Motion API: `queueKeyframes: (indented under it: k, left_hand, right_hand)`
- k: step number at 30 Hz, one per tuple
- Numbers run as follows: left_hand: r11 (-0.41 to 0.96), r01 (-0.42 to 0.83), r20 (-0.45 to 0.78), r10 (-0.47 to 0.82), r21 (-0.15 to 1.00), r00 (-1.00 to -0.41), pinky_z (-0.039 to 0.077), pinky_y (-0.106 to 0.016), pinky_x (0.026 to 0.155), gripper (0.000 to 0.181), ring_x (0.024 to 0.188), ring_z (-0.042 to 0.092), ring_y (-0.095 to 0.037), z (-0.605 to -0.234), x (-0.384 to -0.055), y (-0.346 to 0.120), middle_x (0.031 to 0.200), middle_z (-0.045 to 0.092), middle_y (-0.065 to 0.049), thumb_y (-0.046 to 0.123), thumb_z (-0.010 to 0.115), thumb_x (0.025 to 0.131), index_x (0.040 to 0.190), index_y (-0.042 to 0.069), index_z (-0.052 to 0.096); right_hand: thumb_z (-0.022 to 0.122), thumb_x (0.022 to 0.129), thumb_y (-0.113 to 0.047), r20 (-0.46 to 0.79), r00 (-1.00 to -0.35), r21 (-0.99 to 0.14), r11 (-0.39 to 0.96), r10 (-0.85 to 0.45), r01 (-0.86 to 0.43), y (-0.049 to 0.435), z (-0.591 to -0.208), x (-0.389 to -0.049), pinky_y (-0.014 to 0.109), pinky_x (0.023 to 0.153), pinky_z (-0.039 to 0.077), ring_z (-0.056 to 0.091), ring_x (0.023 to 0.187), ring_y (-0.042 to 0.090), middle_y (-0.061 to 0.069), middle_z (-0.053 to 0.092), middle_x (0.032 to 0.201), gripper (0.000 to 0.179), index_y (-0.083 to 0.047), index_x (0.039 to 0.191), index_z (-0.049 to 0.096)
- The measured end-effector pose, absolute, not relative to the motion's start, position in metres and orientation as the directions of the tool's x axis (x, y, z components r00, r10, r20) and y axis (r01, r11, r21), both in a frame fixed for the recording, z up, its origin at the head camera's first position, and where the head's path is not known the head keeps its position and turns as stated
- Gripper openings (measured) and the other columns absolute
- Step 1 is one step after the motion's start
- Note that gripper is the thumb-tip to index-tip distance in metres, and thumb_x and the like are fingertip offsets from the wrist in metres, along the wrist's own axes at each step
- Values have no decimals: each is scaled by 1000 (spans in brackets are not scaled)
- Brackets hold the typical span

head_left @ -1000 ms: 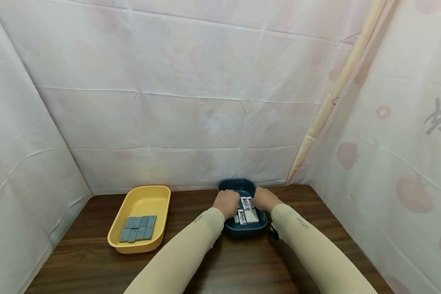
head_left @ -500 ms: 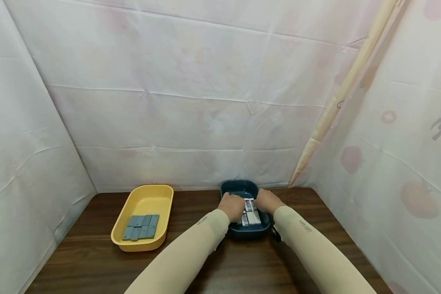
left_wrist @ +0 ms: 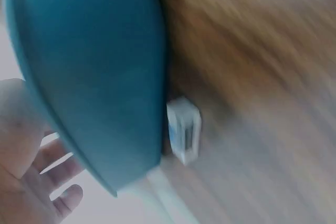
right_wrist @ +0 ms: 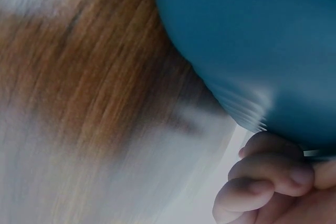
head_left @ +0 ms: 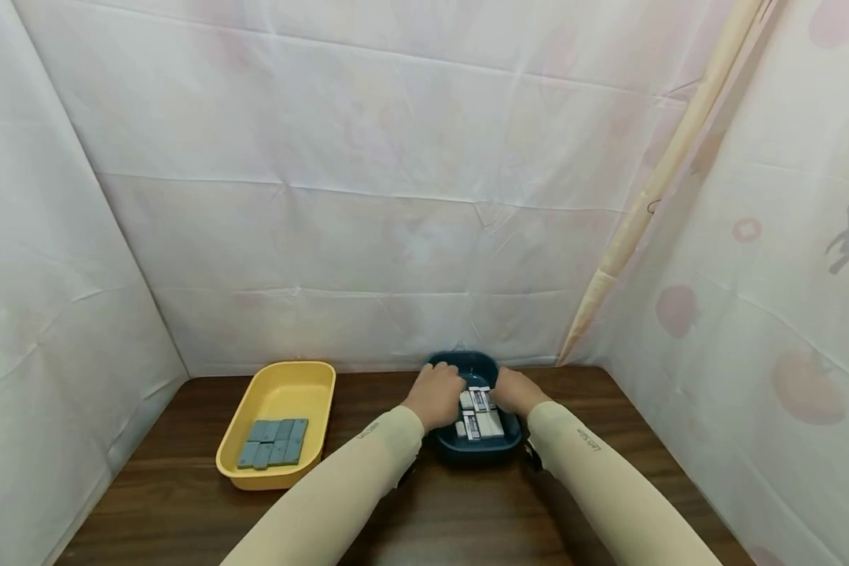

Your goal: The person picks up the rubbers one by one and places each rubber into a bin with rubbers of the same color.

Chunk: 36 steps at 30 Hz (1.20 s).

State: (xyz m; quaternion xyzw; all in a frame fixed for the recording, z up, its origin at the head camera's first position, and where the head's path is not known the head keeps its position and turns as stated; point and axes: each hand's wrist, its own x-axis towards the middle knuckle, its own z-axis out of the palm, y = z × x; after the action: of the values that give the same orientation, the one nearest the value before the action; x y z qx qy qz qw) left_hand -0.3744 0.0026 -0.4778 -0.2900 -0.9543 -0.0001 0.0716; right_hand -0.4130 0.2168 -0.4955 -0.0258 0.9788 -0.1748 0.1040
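A dark blue basin point(head_left: 475, 451) holds several white blocks in dark-striped sleeves, which look like erasers point(head_left: 472, 426). Across its left rim reaches my left hand point(head_left: 435, 395); the left wrist view shows its fingers point(left_wrist: 59, 170) loosely extended with nothing between them. One small white block point(left_wrist: 184, 129) appears outside the basin, beside its wall. At the right rim, my right hand point(head_left: 516, 391) reaches in by the rear erasers. Its outer fingers point(right_wrist: 270, 174) are curled in the right wrist view. The thumb and fingertips are hidden, so whether it grips an eraser is unclear.
To the left stands a yellow basin point(head_left: 276, 481) with several flat grey blocks point(head_left: 274, 442) laid in rows. Both basins rest on a dark wooden table point(head_left: 460, 519). Pale cloth point(head_left: 368, 236) hangs behind and at both sides, with a cloth-wrapped pole point(head_left: 622, 244) at right.
My left hand moved right over the erasers, then back left, uncovering those on the left side. My right hand stayed by the basin's right rim. The head view shifted slightly.
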Motion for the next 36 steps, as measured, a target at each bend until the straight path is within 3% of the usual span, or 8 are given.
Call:
queueKeyframes:
  k: [5, 8, 12, 15, 19, 22, 27, 36]
  left_hand:
    - [867, 496, 224, 475, 45, -851, 60, -43, 100, 23, 112, 69, -24, -466, -377, -27, 122, 77, -5, 11, 73, 105, 125, 11, 85]
    - [880, 451, 240, 410, 150, -880, 63, -44, 94, 19, 107, 72, -27, -462, -380, -44, 116, 77, -8, 3, 69, 103, 113, 7, 85]
    - [874, 391, 180, 351, 288, -919, 60, -45, 78, 16, 87, 66, -25, -461, -382, -64, 101, 74, -8, 0, 68, 100, 94, 9, 79]
    - [858, 370, 86, 364, 357, -928, 62, -46, 80, 6, 86, 67, -21, -462, -382, -74, 102, 77, -6, 8, 76, 102, 99, 10, 81]
    - [834, 385, -25, 429, 394, -903, 62, -44, 82, 14, 87, 70, -17, -469, -378, -80, 103, 80, -1, 24, 89, 99, 105, 13, 83]
    - [820, 398, -70, 464, 410, -883, 59, -39, 74, 18, 78, 68, -15, -475, -375, -80, 90, 79, 4, 30, 95, 92, 94, 17, 82]
    - [808, 378, -93, 465, 452, -881, 56, -35, 67, 23, 73, 65, -14, -485, -374, -77, 81, 73, 8, 27, 101, 82, 88, 19, 80]
    - [793, 387, -86, 478, 471, -874, 57, -35, 67, 19, 73, 65, -14, -493, -374, -73, 80, 74, 8, 17, 98, 83, 81, 20, 79]
  right_hand:
    - [62, 107, -14, -191, -979, -335, 942, -70, -2, 217, -499, -414, 50, 99, 60, 68, 110, 29, 28, 65, 156, 61, 11, 162, 51]
    - [62, 107, -14, -201, -977, -335, 942, -66, 6, 218, -499, -414, 51, 100, 60, 69, 111, 30, 29, 64, 158, 63, 11, 164, 48]
    - [62, 107, -13, -200, -976, -343, 939, -83, -10, 219, -497, -414, 53, 102, 60, 70, 112, 29, 28, 66, 156, 62, 9, 163, 51]
    - [63, 106, -13, -196, -977, -347, 938, -86, -13, 219, -497, -412, 53, 103, 59, 70, 113, 29, 28, 65, 157, 63, 9, 163, 50]
    - [63, 107, -15, -198, -978, -350, 937, -73, 1, 218, -496, -412, 53, 103, 59, 69, 114, 30, 29, 64, 158, 63, 10, 163, 49]
    - [63, 108, -15, -201, -977, -345, 939, -70, 4, 216, -495, -411, 52, 102, 59, 69, 113, 29, 28, 64, 158, 62, 10, 163, 50]
    - [63, 108, -16, -208, -977, -336, 942, -51, 23, 214, -494, -410, 49, 97, 59, 69, 108, 29, 27, 67, 154, 60, 10, 162, 51]
    - [64, 108, -17, -215, -976, -323, 946, -44, 28, 215, -492, -409, 48, 92, 58, 68, 106, 30, 29, 65, 155, 63, 11, 163, 49]
